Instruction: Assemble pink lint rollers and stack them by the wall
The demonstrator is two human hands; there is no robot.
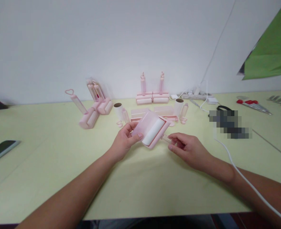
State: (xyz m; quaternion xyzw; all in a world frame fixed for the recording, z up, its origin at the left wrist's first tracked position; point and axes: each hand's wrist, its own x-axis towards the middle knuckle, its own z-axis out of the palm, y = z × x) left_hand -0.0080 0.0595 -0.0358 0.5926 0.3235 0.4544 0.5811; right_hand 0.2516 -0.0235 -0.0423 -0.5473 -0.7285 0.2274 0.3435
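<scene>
My left hand grips a pink lint-roller case with a white paper roll lying in it, thumb on its near edge. My right hand pinches a clear pink handle at the case's right end. Both hands hover just above the pale yellow table, near its middle.
Behind the hands lie loose rolls, case halves and handles. Finished pink rollers stand at the back centre and lie at the back left. A phone is at the left, scissors and a power strip at the right. A white cable crosses my right forearm.
</scene>
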